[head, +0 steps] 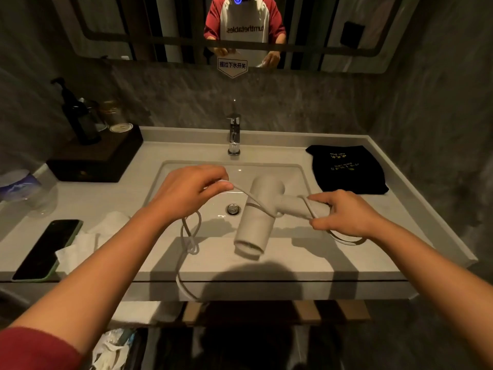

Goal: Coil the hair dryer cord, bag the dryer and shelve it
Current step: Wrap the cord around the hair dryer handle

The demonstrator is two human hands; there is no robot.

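Pale grey plastic hair dryer [260, 212] hangs in the air above the white rectangular sink basin [170, 177], its round barrel pointing down and toward the person, its handle reaching out to the right. The right hand [344, 213] has its grip closed on the end of that handle, thumb and forefinger pinching a turn of the light grey cord [190, 236] against it. The cord passes over the handle, crosses in front of the barrel and rises to the left hand [186, 193], whose grip is pinched narrow on the strand between thumb and fingertips. Below the left hand the cord drops in a loose knotted loop over the front edge of the light stone desk [266, 268] and trails down past it. Another arc of cord shows under the right wrist, lying on the desk.

Well to the right of the basin, a black fabric bag with yellow printing [348, 169] lies flat on the desk, apart from both hands. A chrome tap [234, 134] stands behind the basin, and a round metal drain [233, 209] sits in its floor. On the left side of the desk lie a dark phone in a green case [48, 249] and crumpled white tissues [85, 241] just beside it. Farther back on the left, a dark wooden tray [96, 158] carries a black pump bottle [77, 116].
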